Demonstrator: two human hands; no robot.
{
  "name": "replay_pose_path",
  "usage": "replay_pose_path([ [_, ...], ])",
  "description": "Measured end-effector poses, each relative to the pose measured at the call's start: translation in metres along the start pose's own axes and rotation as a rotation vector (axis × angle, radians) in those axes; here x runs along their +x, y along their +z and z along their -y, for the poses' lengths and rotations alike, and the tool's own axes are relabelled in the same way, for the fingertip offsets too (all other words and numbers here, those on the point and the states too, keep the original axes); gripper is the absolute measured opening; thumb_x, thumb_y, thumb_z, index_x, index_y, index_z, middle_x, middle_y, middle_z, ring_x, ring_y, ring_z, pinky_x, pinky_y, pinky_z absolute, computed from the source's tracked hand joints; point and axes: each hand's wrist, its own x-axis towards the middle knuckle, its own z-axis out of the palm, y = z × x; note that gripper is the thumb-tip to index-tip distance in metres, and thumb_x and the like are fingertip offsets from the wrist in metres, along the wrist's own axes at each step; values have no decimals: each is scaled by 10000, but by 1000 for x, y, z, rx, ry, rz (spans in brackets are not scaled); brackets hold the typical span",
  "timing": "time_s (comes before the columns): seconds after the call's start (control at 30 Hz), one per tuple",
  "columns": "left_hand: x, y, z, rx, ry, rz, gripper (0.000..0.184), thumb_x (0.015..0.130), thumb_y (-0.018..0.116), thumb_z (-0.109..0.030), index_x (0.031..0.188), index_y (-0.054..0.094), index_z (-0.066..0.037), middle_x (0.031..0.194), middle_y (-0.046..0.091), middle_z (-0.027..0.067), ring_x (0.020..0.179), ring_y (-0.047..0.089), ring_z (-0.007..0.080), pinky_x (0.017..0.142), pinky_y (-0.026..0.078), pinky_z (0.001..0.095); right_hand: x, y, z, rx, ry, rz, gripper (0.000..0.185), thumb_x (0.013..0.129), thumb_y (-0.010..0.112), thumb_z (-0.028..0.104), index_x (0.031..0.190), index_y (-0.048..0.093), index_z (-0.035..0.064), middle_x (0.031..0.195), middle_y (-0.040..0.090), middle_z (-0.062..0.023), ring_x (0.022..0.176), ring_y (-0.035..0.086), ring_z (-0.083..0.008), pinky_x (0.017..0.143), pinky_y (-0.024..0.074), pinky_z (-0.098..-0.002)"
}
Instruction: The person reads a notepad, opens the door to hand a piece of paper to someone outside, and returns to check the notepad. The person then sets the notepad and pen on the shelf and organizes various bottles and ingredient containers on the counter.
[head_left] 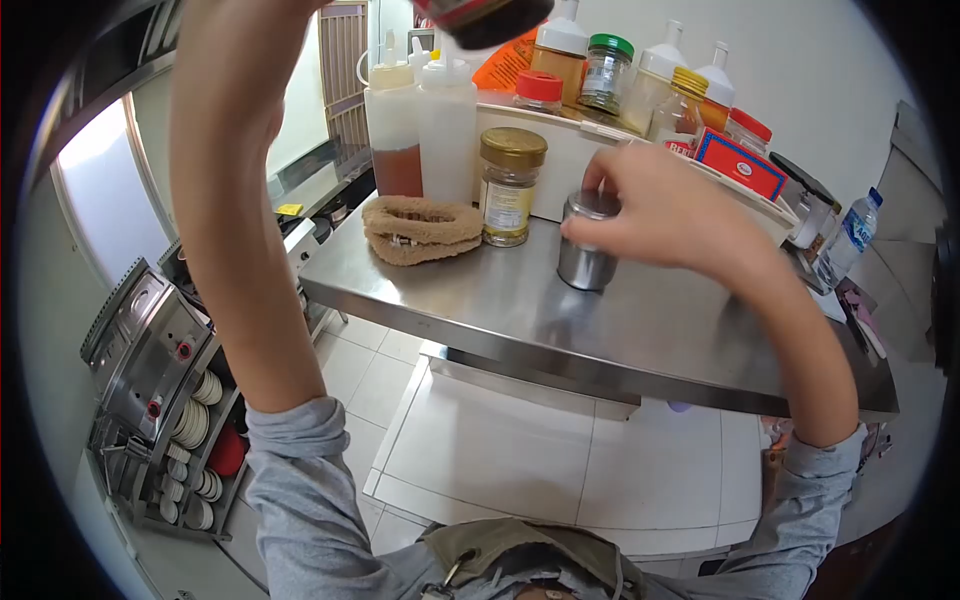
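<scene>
My right hand (660,205) grips the top of a small metal canister (587,262) standing on the steel table (480,310), with thumb and fingers around its rim. My left arm reaches up past the top edge; only the lower part of my left hand (255,40) shows, its fingers cut off. Near it at the top edge hangs part of a dark-lidded jar (495,22); what holds it is out of frame. A gold-lidded glass jar (510,190) stands left of the canister, beside a brown fuzzy cloth ring (420,230).
Two squeeze bottles (395,140) stand at the table's back left. Behind is a white bin (560,130) with sauce bottles, lidded jars and a red box (742,165). A water bottle (850,235) stands right. Plates (192,425) fill a rack at lower left.
</scene>
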Motion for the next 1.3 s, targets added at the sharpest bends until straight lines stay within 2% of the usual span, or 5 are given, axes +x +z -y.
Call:
replay_pose_path([
  [0.33,24,11,28,-109,2,95,821,807,710,-265,1371,185,19,1116,504,298,1005,583,351,798,537,381,101,-64,-61,-104,53,-468,321,840,593,241,964,599,-55,784,640,-131,553,647,-195,498,550,-305],
  [0.63,18,21,73,-170,227,-144,692,871,644,-219,1360,202,-9,1064,529,202,1025,547,258,835,499,345,186,-68,-31,-94,829,3,282,834,559,200,948,607,-54,785,644,-119,578,658,-185,484,553,-287],
  [1.0,9,12,77,-526,184,-7,655,898,571,-221,1359,159,-6,1091,522,218,1011,570,246,849,509,356,184,-68,-74,-97,495,279,424,774,612,205,1042,590,-124,910,667,-240,782,685,-229,675,557,-350],
  [1.07,10,13,79,-488,253,-77,653,898,570,-236,1351,165,2,1091,524,215,1005,573,248,862,498,357,179,-60,-46,-56,769,44,278,804,615,261,840,631,-14,643,598,-52,489,557,-119,425,474,-231],
  [1.3,15,4,83,-451,130,-199,663,896,577,-255,1346,172,15,1140,471,203,1057,529,252,910,455,366,173,-84,-68,-161,531,-195,410,795,622,287,1001,590,-66,832,622,-169,702,620,-197,603,524,-320],
])
